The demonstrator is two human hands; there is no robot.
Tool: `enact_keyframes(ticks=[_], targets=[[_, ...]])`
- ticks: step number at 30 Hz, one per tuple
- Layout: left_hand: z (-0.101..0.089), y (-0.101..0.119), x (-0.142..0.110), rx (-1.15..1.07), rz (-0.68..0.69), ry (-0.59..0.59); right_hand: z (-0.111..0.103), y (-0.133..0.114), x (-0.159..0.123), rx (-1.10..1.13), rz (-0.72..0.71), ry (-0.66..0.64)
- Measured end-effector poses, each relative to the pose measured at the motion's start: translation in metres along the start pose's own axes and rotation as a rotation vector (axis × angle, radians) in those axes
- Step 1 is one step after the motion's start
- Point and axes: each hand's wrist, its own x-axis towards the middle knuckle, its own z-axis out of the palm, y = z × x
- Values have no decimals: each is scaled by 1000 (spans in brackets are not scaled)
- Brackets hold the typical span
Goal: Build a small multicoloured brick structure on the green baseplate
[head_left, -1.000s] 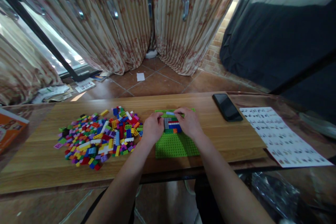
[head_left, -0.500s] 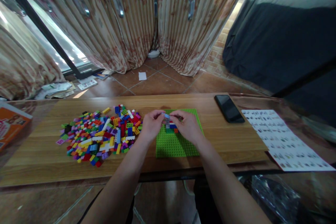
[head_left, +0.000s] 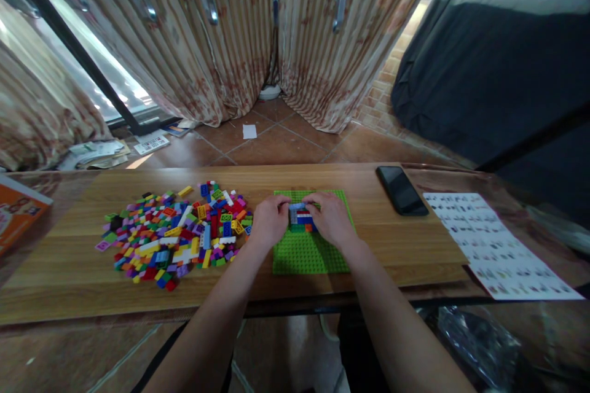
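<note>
Pinching the light-blue brick [head_left: 297, 206] between them, both hands [head_left: 271, 220] [head_left: 332, 218] flank it above the green baseplate [head_left: 308, 258].

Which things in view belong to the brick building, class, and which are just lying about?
Belong to it: left hand, right hand, pale blue brick at their fingertips, joined bricks, green board, loose brick pile, table; perhaps the printed sheet, too small to read.

Just lying about, it seems: phone, orange box, paper scrap on the floor, plastic bag.

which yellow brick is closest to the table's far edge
The yellow brick on the pile's far rim, left of a blue one; others sit farther in.
</note>
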Motion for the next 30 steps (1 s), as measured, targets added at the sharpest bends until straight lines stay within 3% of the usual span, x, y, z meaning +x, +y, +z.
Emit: enact_keyframes(ticks=[16, 25, 30], targets=[[1, 1, 2, 108, 72, -24, 3, 4, 1, -2, 18, 30], [1, -3, 8, 67, 97, -32, -1, 6, 5, 141, 38, -7], [0, -5, 10, 23, 108, -35, 2, 5, 7, 160, 94, 34]])
